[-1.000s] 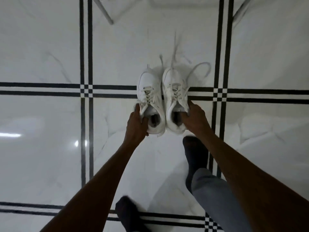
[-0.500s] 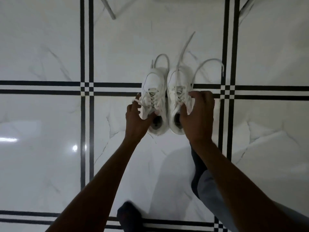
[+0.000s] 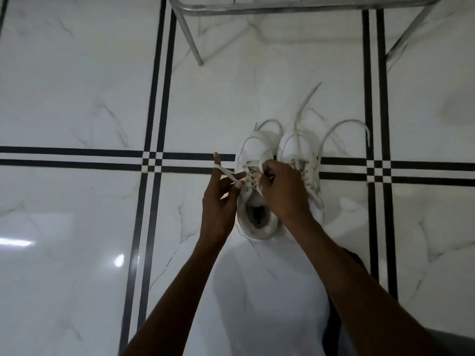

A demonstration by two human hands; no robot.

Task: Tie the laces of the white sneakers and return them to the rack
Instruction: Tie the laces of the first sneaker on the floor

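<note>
Holding: both hands work the laces of the left sneaker [image 3: 257,201], which I take as the landmark for every place below.
Left sneaker: it stands on the floor [image 3: 77,98] with its toe pointing away from the person and its dark opening toward them; its toe lies over the black cross stripes in the tiles.
Right sneaker: this shoe [image 3: 305,160] stands just beside the left sneaker, touching it along the side, toe the same way; the right hand and forearm cover its heel half.
Left hand: the hand [image 3: 219,201] is at the left sneaker's outer side, thumb and finger pinched on one lace end [image 3: 226,173] that runs up and outward from the eyelets, its tip sticking up past the fingers.
Right hand: the hand [image 3: 282,191] is over the left sneaker's tongue, fingers curled tight round the other lace [image 3: 267,155], which loops out over the toe.
Loose laces: the right sneaker's two laces [image 3: 331,132] lie untied, one arcing out beyond its toe, one trailing straight away from it.
Rack: metal rack [image 3: 190,34] legs stand on the floor well beyond the left sneaker's toe, at the top edge of the view.
Person: a dark sock and grey trouser leg [image 3: 341,330] show behind the left sneaker's heel, under the right forearm.
</note>
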